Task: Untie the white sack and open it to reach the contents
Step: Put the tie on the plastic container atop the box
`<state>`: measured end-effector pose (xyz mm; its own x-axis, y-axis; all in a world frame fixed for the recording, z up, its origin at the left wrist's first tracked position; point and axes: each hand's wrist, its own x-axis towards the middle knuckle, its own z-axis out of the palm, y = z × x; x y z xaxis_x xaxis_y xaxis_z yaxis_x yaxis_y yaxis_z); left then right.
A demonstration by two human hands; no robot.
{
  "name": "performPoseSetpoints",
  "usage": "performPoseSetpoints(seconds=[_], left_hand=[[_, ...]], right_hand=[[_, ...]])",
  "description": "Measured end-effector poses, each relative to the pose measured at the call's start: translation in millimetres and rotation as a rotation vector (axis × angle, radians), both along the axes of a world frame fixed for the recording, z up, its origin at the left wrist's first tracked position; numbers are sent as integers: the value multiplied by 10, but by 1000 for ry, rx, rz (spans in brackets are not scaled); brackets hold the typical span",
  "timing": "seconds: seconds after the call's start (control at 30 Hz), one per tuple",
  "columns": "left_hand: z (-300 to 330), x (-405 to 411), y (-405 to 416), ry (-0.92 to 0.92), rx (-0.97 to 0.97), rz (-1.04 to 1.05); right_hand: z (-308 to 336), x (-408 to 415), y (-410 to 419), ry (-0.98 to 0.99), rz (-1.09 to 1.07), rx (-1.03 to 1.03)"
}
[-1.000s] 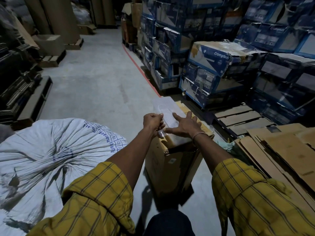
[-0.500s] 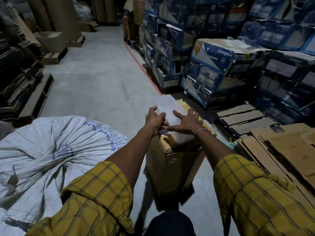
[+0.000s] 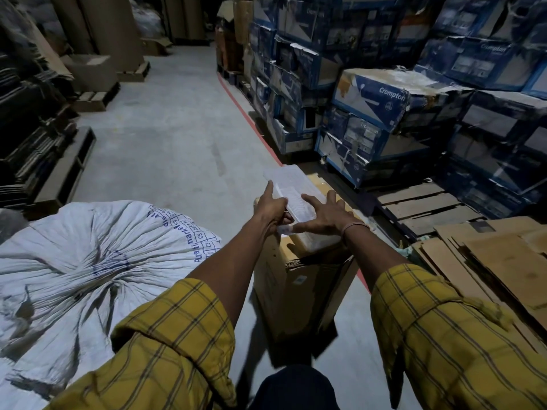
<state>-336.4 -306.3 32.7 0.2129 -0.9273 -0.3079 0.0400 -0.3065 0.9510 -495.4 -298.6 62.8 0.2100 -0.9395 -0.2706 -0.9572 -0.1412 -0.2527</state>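
The big white sack (image 3: 88, 247) lies at the lower left, its cloth gathered into a tight twist near the middle, with blue print on its right side. Neither hand touches it. Both hands are off to its right, on a clear plastic case (image 3: 291, 184) that lies on top of a brown cardboard box (image 3: 299, 279). My left hand (image 3: 272, 207) curls around the case's near left edge with the index finger stretched along it. My right hand (image 3: 325, 216) lies flat on the case with its fingers spread.
Stacks of blue Crompton cartons (image 3: 373, 99) line the right side behind a red floor line (image 3: 251, 119). A wooden pallet (image 3: 426, 208) and flattened cardboard sheets (image 3: 497, 261) lie at the right. Dark stacks (image 3: 32, 128) stand at the left, with grey concrete floor (image 3: 165, 128) between.
My left index finger has stretched out along the case's edge, and my right hand's fingers have spread wider. The sack has not moved.
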Motion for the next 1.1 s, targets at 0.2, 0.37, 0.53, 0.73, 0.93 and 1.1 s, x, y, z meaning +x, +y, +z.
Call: performPoseSetpoints(seconds=[0.2,0.37,0.53,0.73,0.93,1.1], left_hand=[[-29,82,-110,-154,-52,5],[-36,171,-265,-185,-118,122],[-18,198,-380,59,-2,175],[-8,201,-459,33,42,176],[-49,237,-492,90,44,124],[-165,179,-511,75,-65,92]], right_hand=[[-115,35,4,3,7,-69],[-148,16,-22,1,0,-89],[-136,7,-60,-29,-8,-75],[-70,175,-302,-102,8,-110],[-231,289,-390,84,45,-216],[-311,301,-393,177,55,-277]])
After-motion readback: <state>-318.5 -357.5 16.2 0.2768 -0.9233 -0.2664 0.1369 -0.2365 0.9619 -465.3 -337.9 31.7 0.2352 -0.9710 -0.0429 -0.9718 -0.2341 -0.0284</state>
